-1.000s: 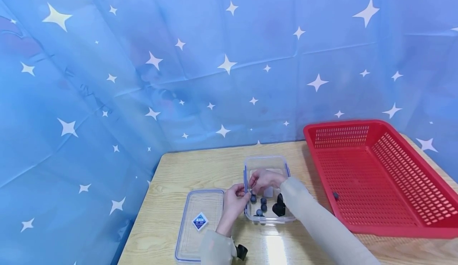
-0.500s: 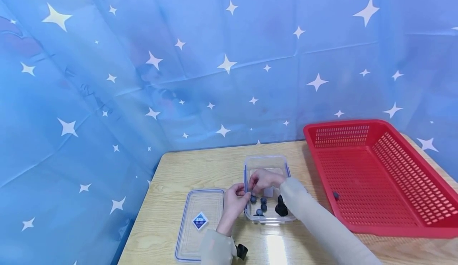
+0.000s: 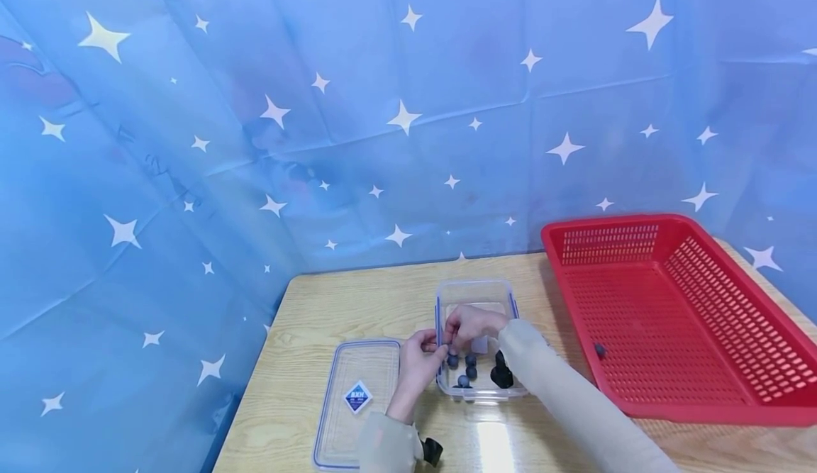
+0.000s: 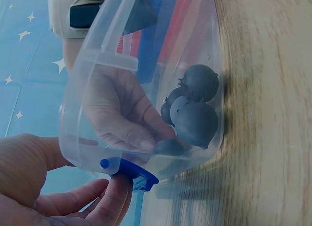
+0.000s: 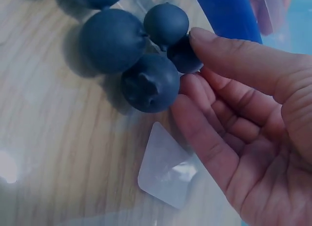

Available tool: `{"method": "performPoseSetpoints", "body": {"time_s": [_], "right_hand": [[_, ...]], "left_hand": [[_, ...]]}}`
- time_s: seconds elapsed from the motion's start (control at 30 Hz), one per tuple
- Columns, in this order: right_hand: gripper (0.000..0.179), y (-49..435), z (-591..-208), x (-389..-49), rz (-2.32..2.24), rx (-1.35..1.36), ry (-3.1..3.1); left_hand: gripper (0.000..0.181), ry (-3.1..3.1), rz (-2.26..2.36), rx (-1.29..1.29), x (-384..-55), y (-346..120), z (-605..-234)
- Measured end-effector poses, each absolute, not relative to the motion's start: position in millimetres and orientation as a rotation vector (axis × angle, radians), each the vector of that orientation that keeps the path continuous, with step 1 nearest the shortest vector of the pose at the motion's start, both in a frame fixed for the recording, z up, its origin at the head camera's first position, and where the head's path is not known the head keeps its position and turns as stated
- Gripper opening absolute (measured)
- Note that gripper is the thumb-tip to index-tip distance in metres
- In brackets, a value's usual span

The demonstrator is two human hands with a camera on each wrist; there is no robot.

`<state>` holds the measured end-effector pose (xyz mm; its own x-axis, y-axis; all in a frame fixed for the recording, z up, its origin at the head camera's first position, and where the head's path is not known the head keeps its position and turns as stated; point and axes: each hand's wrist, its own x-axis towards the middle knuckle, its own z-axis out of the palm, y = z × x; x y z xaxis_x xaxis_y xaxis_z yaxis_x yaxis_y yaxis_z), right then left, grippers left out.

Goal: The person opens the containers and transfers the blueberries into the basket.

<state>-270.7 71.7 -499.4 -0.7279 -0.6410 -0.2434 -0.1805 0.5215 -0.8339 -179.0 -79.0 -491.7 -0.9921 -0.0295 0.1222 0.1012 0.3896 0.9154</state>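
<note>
A clear plastic food box (image 3: 475, 392) with blue-trimmed sides stands on the table, with several blueberries (image 5: 113, 40) on its bottom. My right hand (image 3: 471, 324) reaches into the box at its left side. In the right wrist view, my right hand's thumb and fingers pinch a small dark blueberry (image 5: 184, 56), partly hidden by the thumb, beside the others. My left hand (image 3: 419, 363) grips the box's left wall from outside. The left wrist view has its fingers around the blue latch (image 4: 130, 170), with the thumb side at the clear wall.
The box's clear lid (image 3: 364, 427), with a blue diamond label, lies flat to the left. At the right stands a large red basket (image 3: 645, 408), one blueberry (image 3: 599, 349) by its left wall. A pale diamond shape (image 5: 163, 167) shows at the box's bottom. A starry blue curtain (image 3: 396, 175) hangs behind.
My right hand has turned slightly at the wrist, and its fingertips sit a little lower over the blueberries. The left hand stays at the box's wall.
</note>
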Motion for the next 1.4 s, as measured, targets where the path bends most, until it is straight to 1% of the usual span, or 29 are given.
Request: {"method": "performPoseSetpoints", "body": {"time_s": [0.23,0.57,0.87,1.17,1.4], "right_hand": [[0.011,68.8,-495.1,-267.3,-1.096,-0.631,2.270],[0.013,73.9,-498.5,-270.2,-1.110,-0.733,2.236],[0.015,77.3,-502.5,-272.8,-1.170,-0.719,2.164],[0.016,83.1,-501.7,-274.7,-1.311,-0.739,2.082],[0.012,87.7,-497.2,-275.1,-1.474,-0.680,2.055]], "left_hand": [[0.027,-2.504,-1.664,-0.088,-179.3,-78.7,-492.9],[0.027,-2.530,-1.670,-0.063,-179.8,-78.6,-493.4],[0.029,-2.542,-1.677,-0.050,-179.7,-79.2,-494.6],[0.027,-2.533,-1.686,-0.065,-179.5,-79.3,-494.8],[0.026,-2.527,-1.683,-0.067,-179.7,-79.7,-494.3]]}}
